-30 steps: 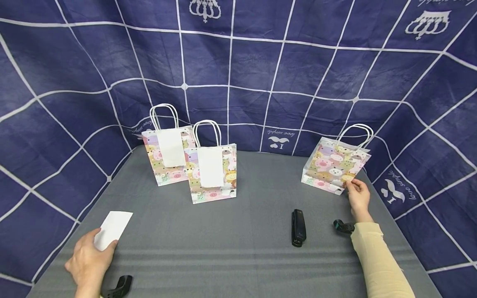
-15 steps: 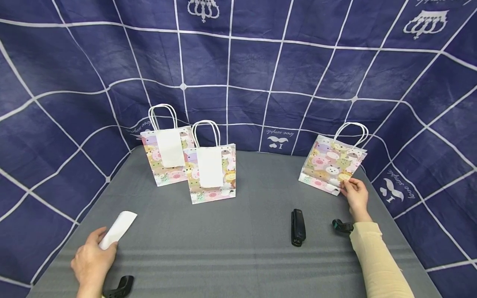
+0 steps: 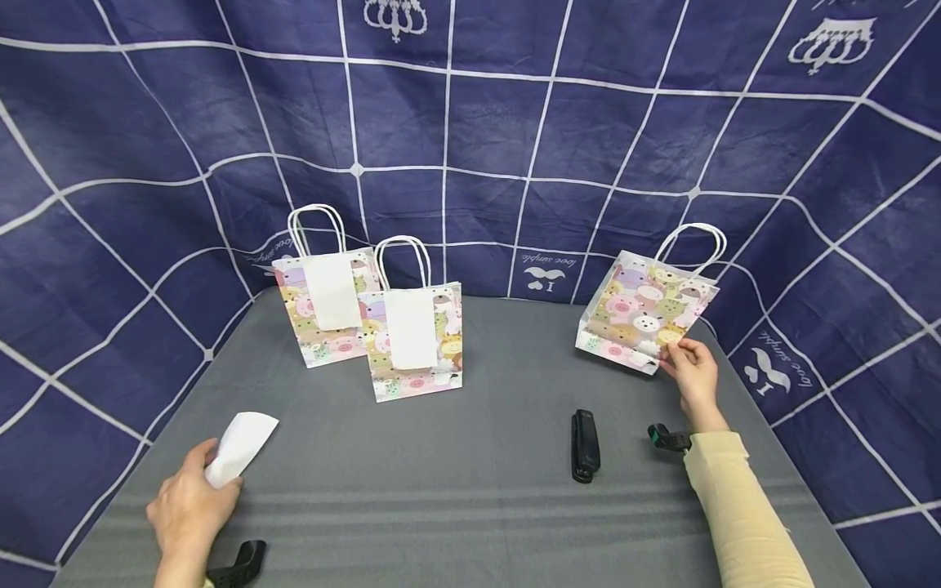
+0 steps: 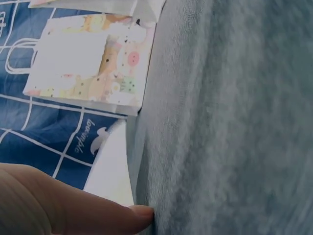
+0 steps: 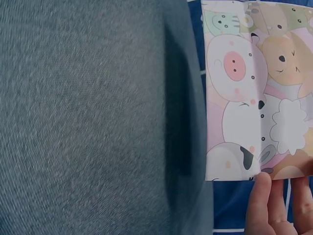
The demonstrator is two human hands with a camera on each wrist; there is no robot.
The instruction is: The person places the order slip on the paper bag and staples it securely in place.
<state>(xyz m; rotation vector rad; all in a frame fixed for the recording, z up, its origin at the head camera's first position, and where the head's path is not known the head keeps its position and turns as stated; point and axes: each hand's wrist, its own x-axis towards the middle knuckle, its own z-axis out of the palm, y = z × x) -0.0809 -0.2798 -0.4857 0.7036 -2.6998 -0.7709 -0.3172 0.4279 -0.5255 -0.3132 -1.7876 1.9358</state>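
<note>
My left hand pinches a slip of white paper between thumb and fingers at the front left; the paper bows. In the left wrist view the thumb lies across this slip. At the right, my right hand pinches the lower right edge of a paper gift bag printed with cartoon animals. The bag tilts, its white handles up. In the right wrist view, fingertips sit at the edge of the printed bag, and a dark shadow falls on the cloth beside its base.
Two matching gift bags stand at the back left: one behind and one in front, each with a white slip on its face. A black stapler lies right of centre on the grey tabletop. A blue checked curtain encloses the table.
The right hand has shifted the bag slightly left and up in the head view. The white slip in my left hand has gone from flat to bowed, and that hand has moved slightly right.
</note>
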